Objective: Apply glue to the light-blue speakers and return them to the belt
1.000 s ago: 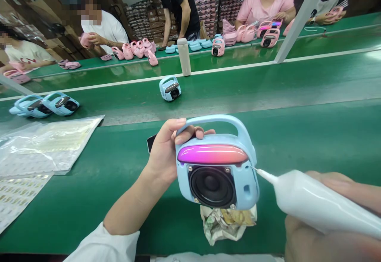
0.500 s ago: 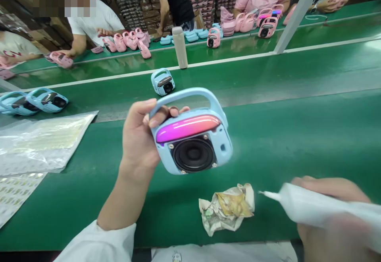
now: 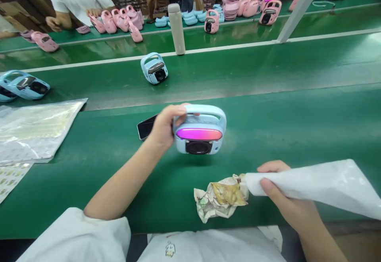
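My left hand [image 3: 165, 127] grips a light blue portable speaker [image 3: 198, 145] by the left end of its handle. A strip on the speaker's front glows purple to pink above a black round driver, and it is held up over the green surface. In my right hand [image 3: 285, 190] is a white glue tube [image 3: 315, 180], fingers wrapped round it near its front end. The tube's tip points left, onto or just over a crumpled, stained piece of paper [image 3: 228, 196]; the nozzle itself is hidden there.
A phone [image 3: 146, 128] lies behind my left hand. Plastic-wrapped sheets [image 3: 44, 131] are at left. Farther back on the belt [image 3: 226, 73] are another blue speaker [image 3: 154, 69], more blue speakers [image 3: 29, 86] and a beige bottle [image 3: 176, 29]. Co-workers handle pink speakers [image 3: 44, 41] across the line.
The blue speaker has moved away from me and lower, tilting so its top shows more. My right hand has brought the tube left to the crumpled paper. The phone has come into view.
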{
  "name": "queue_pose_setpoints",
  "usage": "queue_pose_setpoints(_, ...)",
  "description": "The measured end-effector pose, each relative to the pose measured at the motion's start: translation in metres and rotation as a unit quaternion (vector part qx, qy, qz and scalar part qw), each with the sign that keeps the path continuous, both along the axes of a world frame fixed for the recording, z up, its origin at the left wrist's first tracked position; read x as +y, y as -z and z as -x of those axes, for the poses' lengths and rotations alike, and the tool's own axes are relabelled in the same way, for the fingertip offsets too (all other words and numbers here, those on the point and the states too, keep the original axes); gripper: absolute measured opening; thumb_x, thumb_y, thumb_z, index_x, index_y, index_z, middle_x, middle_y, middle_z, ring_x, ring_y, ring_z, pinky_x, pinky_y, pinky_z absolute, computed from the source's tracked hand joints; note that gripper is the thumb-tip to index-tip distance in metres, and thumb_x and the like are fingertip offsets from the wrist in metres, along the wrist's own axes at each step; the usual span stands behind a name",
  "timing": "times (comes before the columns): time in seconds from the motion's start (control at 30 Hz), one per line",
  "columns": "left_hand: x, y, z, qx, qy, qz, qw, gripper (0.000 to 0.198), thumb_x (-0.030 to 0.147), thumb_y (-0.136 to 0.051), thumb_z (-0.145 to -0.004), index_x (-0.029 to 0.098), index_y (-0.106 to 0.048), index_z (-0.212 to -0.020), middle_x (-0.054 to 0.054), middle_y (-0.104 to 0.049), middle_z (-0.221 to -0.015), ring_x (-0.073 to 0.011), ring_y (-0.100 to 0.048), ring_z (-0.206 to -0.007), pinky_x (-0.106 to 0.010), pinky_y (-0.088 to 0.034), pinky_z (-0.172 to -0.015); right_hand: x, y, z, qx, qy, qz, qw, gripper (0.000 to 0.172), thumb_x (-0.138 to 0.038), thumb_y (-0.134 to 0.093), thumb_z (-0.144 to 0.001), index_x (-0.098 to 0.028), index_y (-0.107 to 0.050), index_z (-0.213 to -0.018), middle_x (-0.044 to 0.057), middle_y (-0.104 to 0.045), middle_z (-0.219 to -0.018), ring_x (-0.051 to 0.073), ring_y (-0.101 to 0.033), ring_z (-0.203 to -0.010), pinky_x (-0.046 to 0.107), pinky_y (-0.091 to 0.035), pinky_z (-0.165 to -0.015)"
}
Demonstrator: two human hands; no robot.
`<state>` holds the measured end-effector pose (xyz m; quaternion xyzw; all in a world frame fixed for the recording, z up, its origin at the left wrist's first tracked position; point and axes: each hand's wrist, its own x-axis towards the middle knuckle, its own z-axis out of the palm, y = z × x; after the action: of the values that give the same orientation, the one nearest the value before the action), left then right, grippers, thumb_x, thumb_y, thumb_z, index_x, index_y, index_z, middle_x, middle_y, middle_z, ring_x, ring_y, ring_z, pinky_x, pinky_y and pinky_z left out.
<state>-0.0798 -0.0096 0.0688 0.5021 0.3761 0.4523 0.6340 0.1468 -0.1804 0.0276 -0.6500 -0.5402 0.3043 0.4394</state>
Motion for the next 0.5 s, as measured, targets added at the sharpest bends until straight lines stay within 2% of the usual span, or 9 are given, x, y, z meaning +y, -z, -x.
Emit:
queue_pose_setpoints(0.03,0.002,0.016,-0.003,0.003,-0.002,-0.01,1.0,0.033,0.038,-0.058,-0.062,0.019,-0.044,-0.039,0.0,-0.044,-0.051,-0.0112,-0.04,-0.048,-0.029,-0.041,-0.054,0.002,0.0,-0.001,0.001,-0.002,-0.003,1.0,0.034,-0.06,-0.054,-0.094,-0.026,-0.055,-0.09,-0.001,-0.052,-0.087,0.018,-0.05,-0.077,0.024,-0.044,-0.068)
queue_pose_setpoints(0.1,0.005,0.044,-0.005,0.004,-0.015,-0.04,0.999,0.036,0.038,-0.06,-0.061,0.018,-0.042,-0.037,-0.005,-0.059,-0.075,-0.017,-0.053,-0.072,-0.03,-0.045,-0.07,0.003,-0.001,-0.003,0.006,0.001,-0.005,1.0,0.032,-0.057,-0.053,-0.095,-0.026,-0.053,-0.09,-0.001,-0.051,-0.087,0.018,-0.049,-0.074,0.024,-0.042,-0.063)
queue_pose_setpoints(0.2,0.007,0.065,-0.002,0.009,-0.012,-0.076,0.997,0.038,0.041,-0.061,-0.063,0.018,-0.043,-0.037,-0.007,-0.064,-0.101,-0.0248,-0.053,-0.102,-0.033,-0.041,-0.094,0.002,0.0,-0.005,0.018,0.013,-0.003,1.0,0.03,-0.054,-0.052,-0.097,-0.025,-0.052,-0.09,0.001,-0.051,-0.086,0.019,-0.049,-0.072,0.026,-0.041,-0.061)
queue_pose_setpoints(0.27,0.006,0.068,0.002,0.018,0.008,-0.09,0.996,0.038,0.042,-0.063,-0.063,0.018,-0.046,-0.039,-0.009,-0.065,-0.107,-0.0272,-0.052,-0.108,-0.036,-0.037,-0.102,0.0,0.003,-0.005,0.031,0.02,-0.004,0.999,0.03,-0.053,-0.051,-0.097,-0.024,-0.052,-0.09,0.001,-0.051,-0.087,0.019,-0.05,-0.073,0.027,-0.04,-0.063)
queue_pose_setpoints(0.33,0.003,0.067,0.007,0.033,0.022,-0.097,0.995,0.035,0.045,-0.066,-0.063,0.018,-0.053,-0.045,-0.011,-0.065,-0.109,-0.0289,-0.053,-0.108,-0.04,-0.036,-0.103,-0.001,0.007,-0.004,0.045,0.026,-0.005,0.999,0.03,-0.053,-0.051,-0.097,-0.024,-0.052,-0.09,0.001,-0.052,-0.086,0.019,-0.049,-0.072,0.027,-0.039,-0.063)
queue_pose_setpoints(0.4,-0.004,0.066,0.013,0.048,0.016,-0.103,0.993,0.028,0.046,-0.067,-0.067,0.019,-0.063,-0.064,-0.011,-0.064,-0.116,-0.029,-0.053,-0.112,-0.041,-0.037,-0.103,-0.002,0.01,-0.004,0.053,0.032,-0.004,0.998,0.03,-0.053,-0.051,-0.097,-0.024,-0.052,-0.089,0.0,-0.052,-0.085,0.019,-0.049,-0.072,0.028,-0.038,-0.063)
queue_pose_setpoints(0.43,-0.009,0.065,0.015,0.055,-0.007,-0.116,0.992,0.025,0.045,-0.067,-0.07,0.02,-0.065,-0.077,-0.01,-0.061,-0.122,-0.0283,-0.05,-0.118,-0.04,-0.035,-0.105,-0.002,0.011,-0.004,0.054,0.035,-0.002,0.998,0.03,-0.053,-0.051,-0.096,-0.024,-0.053,-0.088,0.0,-0.052,-0.085,0.019,-0.049,-0.072,0.028,-0.038,-0.064)
queue_pose_setpoints(0.5,-0.024,0.061,0.02,0.077,-0.103,-0.143,0.981,0.028,0.043,-0.068,-0.073,0.026,-0.064,-0.094,-0.005,-0.055,-0.132,-0.0251,-0.041,-0.13,-0.038,-0.03,-0.109,-0.003,0.012,-0.005,0.054,0.041,0.005,0.998,0.03,-0.053,-0.052,-0.096,-0.024,-0.053,-0.087,0.0,-0.052,-0.084,0.019,-0.05,-0.071,0.028,-0.039,-0.063)
